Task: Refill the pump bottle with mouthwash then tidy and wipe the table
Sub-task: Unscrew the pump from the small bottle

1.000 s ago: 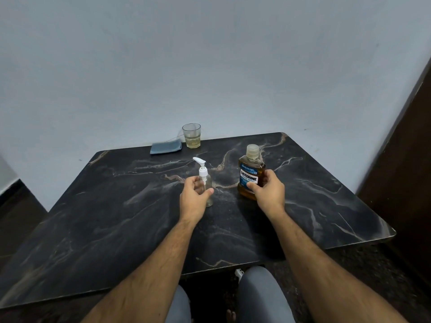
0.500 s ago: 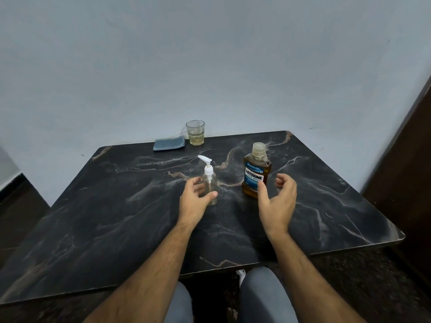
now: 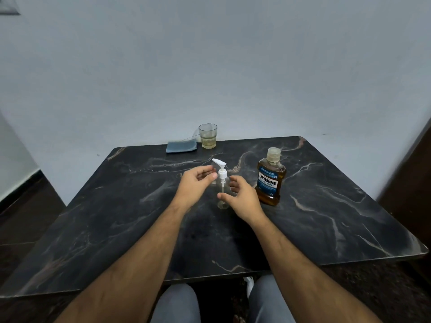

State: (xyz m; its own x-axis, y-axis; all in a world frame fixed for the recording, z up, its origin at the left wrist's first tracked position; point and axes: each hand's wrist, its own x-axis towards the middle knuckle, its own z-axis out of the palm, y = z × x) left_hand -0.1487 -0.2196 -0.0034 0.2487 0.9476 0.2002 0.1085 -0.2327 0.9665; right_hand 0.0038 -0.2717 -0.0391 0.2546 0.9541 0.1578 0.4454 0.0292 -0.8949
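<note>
Both hands: curling half-open around the pump bottle, contact unclear.
Left hand: nearing the collar.
Right hand: flanking the body.
Mouthwash bottle: standing apart, rightward.
Table: lying bare toward its edges.

We see the pump bottle, a small clear plastic cylinder with a white pump head, standing upright near the middle of the dark marbled table. Its white nozzle points left and away from us, its dip tube shows through the wall, and it appears nearly empty. To its right, well clear of it, we see the mouthwash bottle, upright, flat-sided and amber, with a blue label reading LISTERINE COOL MINT and its translucent cap on. At the far edge we note a folded blue cloth lying flat, with a glass of pale yellowish liquid just beside it on its right.
</note>
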